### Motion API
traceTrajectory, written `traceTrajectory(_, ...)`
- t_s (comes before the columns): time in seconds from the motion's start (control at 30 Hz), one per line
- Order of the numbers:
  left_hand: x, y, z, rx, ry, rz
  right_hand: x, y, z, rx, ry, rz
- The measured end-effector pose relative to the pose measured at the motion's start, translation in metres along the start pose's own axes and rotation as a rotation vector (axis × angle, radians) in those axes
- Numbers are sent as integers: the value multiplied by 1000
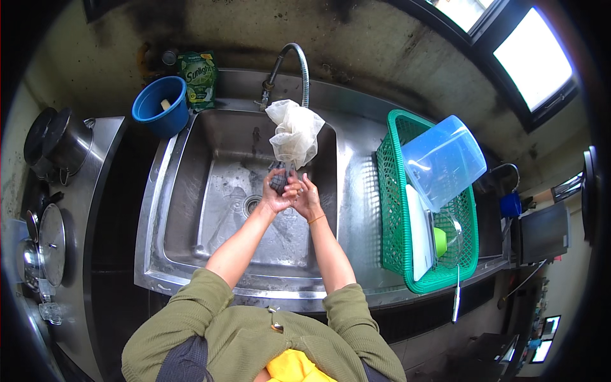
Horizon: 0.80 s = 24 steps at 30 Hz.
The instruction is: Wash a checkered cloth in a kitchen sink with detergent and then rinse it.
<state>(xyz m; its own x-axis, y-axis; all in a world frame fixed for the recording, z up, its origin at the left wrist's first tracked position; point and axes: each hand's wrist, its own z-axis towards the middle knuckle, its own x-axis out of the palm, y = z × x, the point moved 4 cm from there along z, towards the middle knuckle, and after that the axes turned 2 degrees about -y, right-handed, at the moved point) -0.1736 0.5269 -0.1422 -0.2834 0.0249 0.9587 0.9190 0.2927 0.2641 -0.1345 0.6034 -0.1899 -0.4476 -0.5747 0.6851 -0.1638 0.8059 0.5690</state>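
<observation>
My left hand [274, 195] grips a bunched dark grey checked cloth [278, 181] above the sink basin [229, 191]. Right beside it, my right hand [308, 196] is cupped with the thumb raised, its fingers meeting those of the left; I see nothing held in it. Water runs onto the hands from a whitish mesh cloth [297, 136] that wraps the outlet of the curved metal faucet [304, 67]. Below the hands lies the round drain [251, 204], with the basin floor wet around it.
On the right stands a green plastic basket [395, 200] with a clear bluish container [444, 162], a white board [420, 234] and a light green cup [440, 242]. A blue bucket [162, 119] and a green Sunlight pouch [198, 81] sit at the back left. Pots [71, 141] line the left counter.
</observation>
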Motion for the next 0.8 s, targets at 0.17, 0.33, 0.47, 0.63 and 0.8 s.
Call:
traceTrajectory(0.17,-4,38,-21,-233,160,-52,17,-7,12,155,536,259)
traceTrajectory(0.33,3,45,-63,-331,-271,54,39,-13,2,114,217,250)
traceTrajectory(0.47,-35,16,-91,-273,-527,932,40,-35,11,22,17,-188)
traceTrajectory(0.63,-69,-4,-91,43,-892,1684,33,-58,23,-379,-300,-945)
traceTrajectory(0.8,-79,-16,-105,250,-1124,1907,66,-59,2,-518,-468,-1232)
